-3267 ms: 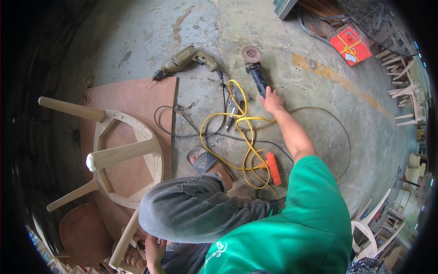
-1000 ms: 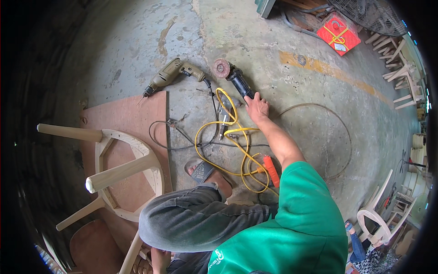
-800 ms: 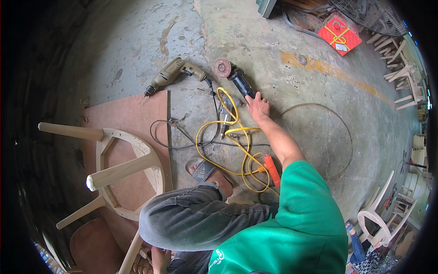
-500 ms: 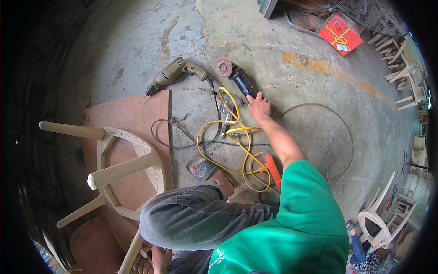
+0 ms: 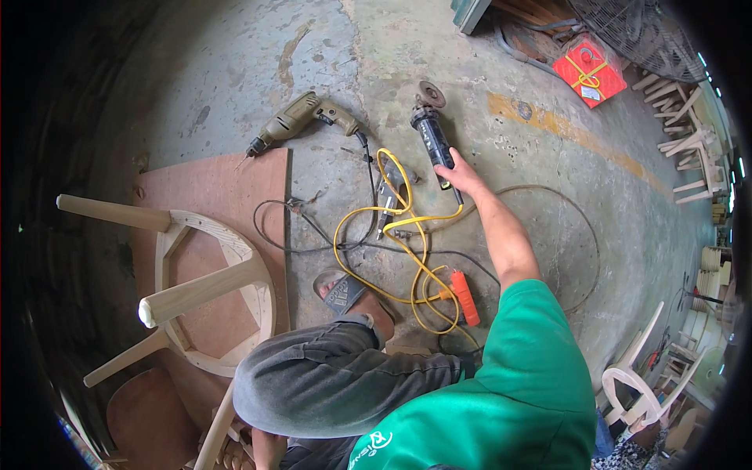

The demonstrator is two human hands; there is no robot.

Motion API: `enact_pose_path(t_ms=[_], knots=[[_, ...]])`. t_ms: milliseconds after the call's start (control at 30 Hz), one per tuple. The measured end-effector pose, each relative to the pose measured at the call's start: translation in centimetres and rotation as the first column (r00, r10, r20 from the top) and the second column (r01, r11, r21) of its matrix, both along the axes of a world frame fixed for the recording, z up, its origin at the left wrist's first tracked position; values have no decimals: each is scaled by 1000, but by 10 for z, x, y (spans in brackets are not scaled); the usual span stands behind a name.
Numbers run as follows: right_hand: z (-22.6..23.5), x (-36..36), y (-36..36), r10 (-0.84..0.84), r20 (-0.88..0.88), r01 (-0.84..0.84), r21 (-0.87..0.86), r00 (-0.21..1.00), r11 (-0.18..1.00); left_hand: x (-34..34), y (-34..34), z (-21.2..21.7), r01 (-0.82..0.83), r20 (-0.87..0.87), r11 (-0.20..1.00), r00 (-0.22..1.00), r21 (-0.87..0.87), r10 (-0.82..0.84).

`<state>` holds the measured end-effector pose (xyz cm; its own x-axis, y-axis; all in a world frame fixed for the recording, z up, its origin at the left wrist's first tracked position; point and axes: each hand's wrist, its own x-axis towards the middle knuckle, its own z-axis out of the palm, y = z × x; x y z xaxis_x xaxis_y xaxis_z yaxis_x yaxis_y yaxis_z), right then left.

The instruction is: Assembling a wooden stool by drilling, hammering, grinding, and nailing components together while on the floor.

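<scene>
My right hand [image 5: 464, 174] is closed round the rear body of a black angle grinder [image 5: 432, 139]. The grinder's worn disc points away from me, tilted over the concrete floor. My left hand [image 5: 265, 448] is low at the left, beside a pale wooden leg [image 5: 217, 429] of the chair frame [image 5: 262, 286]; my knee and the picture's edge hide much of it, and its grip does not show. The frame lies with its legs sticking up on a reddish-brown board [image 5: 227, 176].
An olive power drill [image 5: 294, 121] lies at the board's far corner. Yellow cord [image 5: 364, 210], black cable and an orange connector [image 5: 464, 298] tangle near my sandalled foot [image 5: 345, 294]. Far right are a red box [image 5: 587, 73], a fan and stacked chair frames; a person sits at the lower right.
My right hand has drawn the grinder slightly to the right and turned it, so the disc now shows edge-tilted. The yellow cord's end has shifted with it. My left hand stays low.
</scene>
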<state>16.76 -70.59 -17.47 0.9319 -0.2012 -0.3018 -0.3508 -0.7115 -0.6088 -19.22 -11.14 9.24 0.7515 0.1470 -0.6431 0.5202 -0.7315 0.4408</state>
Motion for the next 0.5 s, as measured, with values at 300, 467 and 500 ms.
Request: enact_pose_path(t_ms=[300,467,500], knots=[[30,4,2,-219,-253,334,662,942,671,0,8,0,162,36,978,985,128,-168],[30,0,4,-209,-230,311,676,950,668,29,-21,17,-236,-330,966,908,104,257],[28,-1,4,-213,-225,309,681,951,664,31,-23,18,-273,-381,950,871,148,310]])
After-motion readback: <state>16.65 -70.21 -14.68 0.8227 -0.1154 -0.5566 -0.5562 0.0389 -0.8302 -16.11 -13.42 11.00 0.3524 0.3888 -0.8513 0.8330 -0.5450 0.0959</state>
